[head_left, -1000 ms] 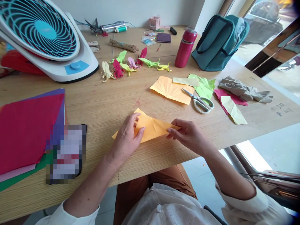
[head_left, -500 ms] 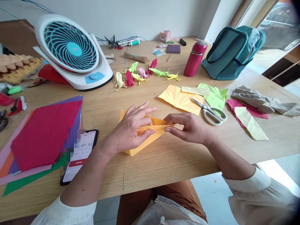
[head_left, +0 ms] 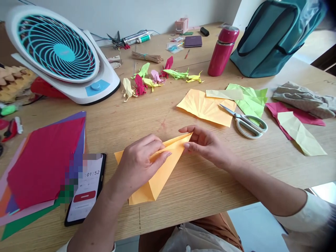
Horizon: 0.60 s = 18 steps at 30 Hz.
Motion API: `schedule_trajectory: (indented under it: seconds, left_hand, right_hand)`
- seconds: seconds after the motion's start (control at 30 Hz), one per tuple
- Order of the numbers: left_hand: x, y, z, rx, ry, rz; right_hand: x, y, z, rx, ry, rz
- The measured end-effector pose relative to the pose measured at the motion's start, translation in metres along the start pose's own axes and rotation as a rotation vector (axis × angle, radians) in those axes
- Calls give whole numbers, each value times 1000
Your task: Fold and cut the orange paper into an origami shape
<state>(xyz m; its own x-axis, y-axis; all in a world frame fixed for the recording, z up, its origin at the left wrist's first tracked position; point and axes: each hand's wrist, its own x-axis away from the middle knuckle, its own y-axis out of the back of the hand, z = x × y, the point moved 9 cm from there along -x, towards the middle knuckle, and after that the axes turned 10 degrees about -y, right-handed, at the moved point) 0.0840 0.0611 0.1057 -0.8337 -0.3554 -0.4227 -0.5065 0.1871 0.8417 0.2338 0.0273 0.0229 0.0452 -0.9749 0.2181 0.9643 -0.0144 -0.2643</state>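
A folded orange paper (head_left: 157, 175) lies on the wooden table (head_left: 204, 185) near its front edge, shaped like a long triangle pointing up and right. My left hand (head_left: 140, 162) rests on its middle, fingers curled, with thumb and fingertips pinching a raised fold. My right hand (head_left: 206, 145) pinches the paper's pointed tip between thumb and fingers. Both hands sit close together, a few centimetres apart.
A phone (head_left: 86, 189) with a timer lies left of my hands beside stacked coloured sheets (head_left: 42, 157). Scissors (head_left: 248, 120) and creased yellow paper (head_left: 207, 106) lie to the right. Folded paper figures (head_left: 154, 77), a fan (head_left: 60, 56), a red bottle (head_left: 223, 50), a teal bag (head_left: 273, 35) and a grey cloth (head_left: 301, 99) stand behind.
The orange paper has been turned and folded narrower, into a long pointed triangle. My left hand curled from flat to pinching; my right hand stays at the tip. The view shifted.
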Motion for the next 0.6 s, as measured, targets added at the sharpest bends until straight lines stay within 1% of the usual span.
schedule_trajectory:
  seconds: [0.13, 0.27, 0.43, 0.6]
  left_hand:
    - [4, -3, -6, -72, 1, -39]
    - [6, -9, -11, -79, 2, -46]
    - [7, -10, -12, -63, 40, -79]
    - [7, -9, -12, -46, 79, -101]
  right_hand:
    - [-3, -10, -11, -40, -120, 42]
    - [-4, -12, -18, -75, -186, 49]
    - [-3, -10, -17, -66, -179, 13]
    - [-2, -14, -10, -118, -156, 41]
